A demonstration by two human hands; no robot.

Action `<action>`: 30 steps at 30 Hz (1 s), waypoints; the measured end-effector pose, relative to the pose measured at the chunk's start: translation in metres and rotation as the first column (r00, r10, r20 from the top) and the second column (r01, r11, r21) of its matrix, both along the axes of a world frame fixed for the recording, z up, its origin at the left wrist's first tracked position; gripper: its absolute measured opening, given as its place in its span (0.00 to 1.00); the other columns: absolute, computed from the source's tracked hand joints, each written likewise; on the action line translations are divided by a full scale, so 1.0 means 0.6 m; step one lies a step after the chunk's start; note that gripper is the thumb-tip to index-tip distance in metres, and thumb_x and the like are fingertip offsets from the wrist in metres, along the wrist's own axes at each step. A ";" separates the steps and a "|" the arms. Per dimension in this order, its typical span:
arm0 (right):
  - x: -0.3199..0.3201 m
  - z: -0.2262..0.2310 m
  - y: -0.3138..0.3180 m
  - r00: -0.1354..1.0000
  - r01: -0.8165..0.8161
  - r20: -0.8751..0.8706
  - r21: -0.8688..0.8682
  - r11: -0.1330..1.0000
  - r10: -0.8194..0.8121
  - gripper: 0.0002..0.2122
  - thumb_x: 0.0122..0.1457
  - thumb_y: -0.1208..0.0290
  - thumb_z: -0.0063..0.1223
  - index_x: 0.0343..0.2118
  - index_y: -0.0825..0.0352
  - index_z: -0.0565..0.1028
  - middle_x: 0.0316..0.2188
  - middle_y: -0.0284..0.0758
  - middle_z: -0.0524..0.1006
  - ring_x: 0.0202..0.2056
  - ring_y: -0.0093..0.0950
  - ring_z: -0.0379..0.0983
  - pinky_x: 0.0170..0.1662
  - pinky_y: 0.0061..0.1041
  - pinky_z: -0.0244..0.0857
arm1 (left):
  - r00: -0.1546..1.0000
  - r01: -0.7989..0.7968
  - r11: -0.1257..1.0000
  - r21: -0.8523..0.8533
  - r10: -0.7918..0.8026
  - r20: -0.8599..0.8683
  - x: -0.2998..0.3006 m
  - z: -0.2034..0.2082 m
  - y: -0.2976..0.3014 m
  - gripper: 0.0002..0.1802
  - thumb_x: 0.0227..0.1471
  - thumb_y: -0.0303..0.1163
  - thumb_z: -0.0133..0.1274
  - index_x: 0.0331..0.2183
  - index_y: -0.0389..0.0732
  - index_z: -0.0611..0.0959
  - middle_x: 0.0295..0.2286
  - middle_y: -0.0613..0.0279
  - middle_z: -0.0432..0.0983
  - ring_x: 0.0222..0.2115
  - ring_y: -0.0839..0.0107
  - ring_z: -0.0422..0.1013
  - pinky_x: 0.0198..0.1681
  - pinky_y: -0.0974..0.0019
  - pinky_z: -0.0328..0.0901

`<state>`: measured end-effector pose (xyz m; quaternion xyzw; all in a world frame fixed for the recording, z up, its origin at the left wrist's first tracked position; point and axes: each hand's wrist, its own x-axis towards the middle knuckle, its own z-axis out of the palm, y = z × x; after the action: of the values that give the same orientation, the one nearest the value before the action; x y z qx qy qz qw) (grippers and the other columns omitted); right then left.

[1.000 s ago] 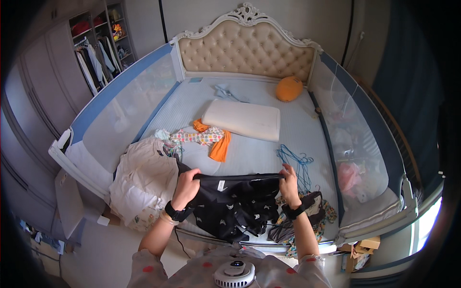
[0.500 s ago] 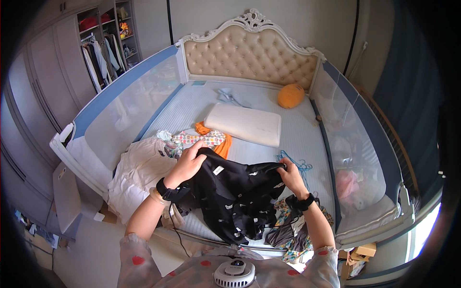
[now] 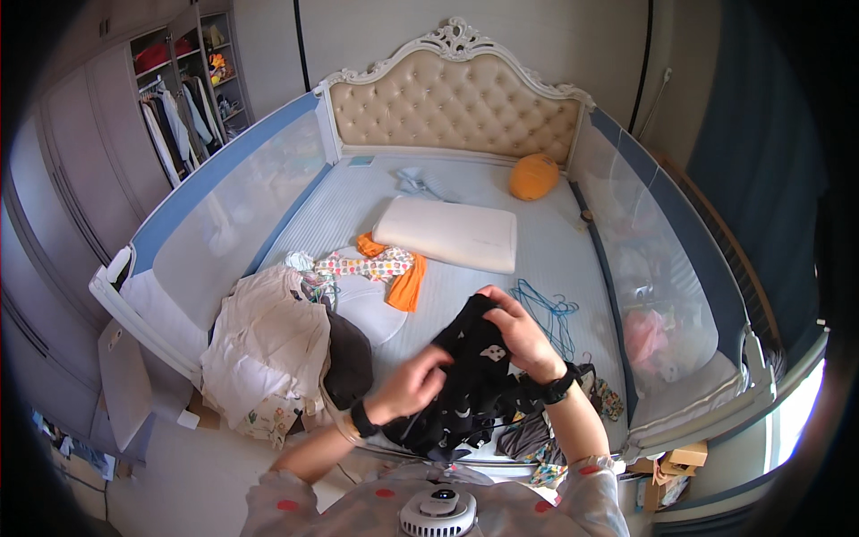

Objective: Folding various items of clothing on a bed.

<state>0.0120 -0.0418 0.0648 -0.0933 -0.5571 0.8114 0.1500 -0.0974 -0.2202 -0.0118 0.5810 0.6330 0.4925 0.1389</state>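
Note:
A black garment (image 3: 474, 371) with white printed figures hangs in front of me over the near edge of the bed; its exact kind is unclear. My right hand (image 3: 521, 333) pinches its gathered upper edge and holds it up. Beside the cloth, on its left, is my left hand (image 3: 410, 387), the fingers curled and smeared by motion, so whether they grip any fabric is hidden. Left of that hand lies a pile of cream clothes (image 3: 264, 331) with a dark grey piece (image 3: 347, 360) next to it. Several blue hangers (image 3: 548, 313) rest beyond my right hand.
A white pillow (image 3: 447, 234) lies mid-bed, with an orange cloth (image 3: 407, 285) and a patterned cloth (image 3: 371, 263) near it. An orange cushion (image 3: 534, 176) sits by the headboard (image 3: 447, 103). Mesh rails (image 3: 246, 192) flank the bed. Colourful clothes (image 3: 604, 394) lie at the near right.
The black garment, spread between both hands before, is now gathered at my right hand. My left hand has let go of its upper left corner and moved down and right, uncovering the dark grey piece.

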 end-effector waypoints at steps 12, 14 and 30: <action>0.000 -0.151 0.084 0.890 0.447 -0.011 -0.180 0.876 -0.456 0.11 0.54 0.82 0.40 0.40 0.61 0.67 0.27 0.31 0.72 0.28 0.25 0.72 0.29 0.25 0.69 | 0.988 -0.108 0.959 -0.264 0.133 0.079 0.026 -0.145 -0.015 0.10 0.53 0.31 0.52 0.34 0.33 0.75 0.25 0.49 0.74 0.25 0.60 0.72 0.30 0.64 0.64; 0.013 -0.158 0.093 0.841 0.524 0.012 -0.264 0.810 -0.540 0.11 0.54 0.82 0.41 0.39 0.60 0.67 0.27 0.30 0.72 0.28 0.25 0.72 0.28 0.25 0.69 | 0.994 -0.084 0.937 -0.339 0.103 0.039 0.012 -0.160 -0.025 0.12 0.52 0.33 0.52 0.31 0.32 0.76 0.24 0.44 0.73 0.25 0.51 0.71 0.29 0.61 0.64; 0.092 -0.284 -0.038 0.938 -0.340 0.147 0.582 0.739 0.315 0.14 0.56 0.77 0.48 0.47 0.67 0.70 0.45 0.38 0.73 0.48 0.29 0.68 0.51 0.27 0.59 | 0.731 0.456 0.857 -0.241 -0.206 0.650 0.028 -0.137 -0.033 0.12 0.51 0.24 0.55 0.40 0.35 0.79 0.31 0.68 0.75 0.29 0.83 0.67 0.35 0.77 0.65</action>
<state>0.0674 -0.0644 -0.1057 0.0425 -0.7949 0.6050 0.0160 -0.0804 -0.2398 -0.0943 0.4596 0.5223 0.4833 0.5313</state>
